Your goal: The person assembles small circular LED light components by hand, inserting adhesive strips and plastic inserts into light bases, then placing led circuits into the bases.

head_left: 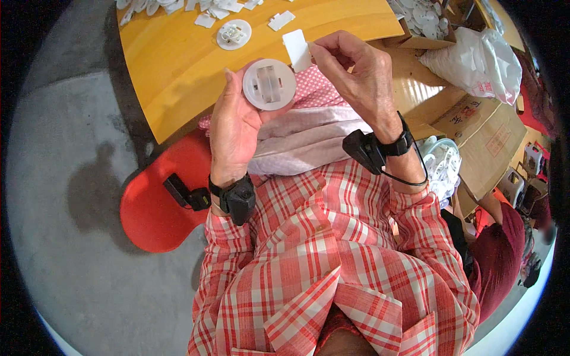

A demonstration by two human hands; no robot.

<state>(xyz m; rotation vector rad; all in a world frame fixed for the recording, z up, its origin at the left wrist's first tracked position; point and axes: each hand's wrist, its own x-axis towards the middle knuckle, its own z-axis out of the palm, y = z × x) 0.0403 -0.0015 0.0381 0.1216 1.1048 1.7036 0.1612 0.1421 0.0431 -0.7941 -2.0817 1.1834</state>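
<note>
My left hand [235, 118] is closed round a round white plastic base [252, 89], held above my lap. Its face points up and shows a rectangular battery compartment with small metal contacts. Between the thumb and fingers of my right hand [356, 74] is a flat white rectangular cover [296, 51]. The cover is tilted upright, just beyond and to the right of the base, and looks apart from it. On the table, another round white piece [245, 28] bears a small heap of metal bits or wires. A loose white cover [281, 21] lies to its right.
A pile of white plastic parts [155, 5] lies at the far edge of the yellow table [172, 65]. At right are a box of round pieces [420, 16], a white plastic bag [484, 62], cardboard [499, 139] and a bag of white parts [445, 160]. Another person [502, 255] sits nearby.
</note>
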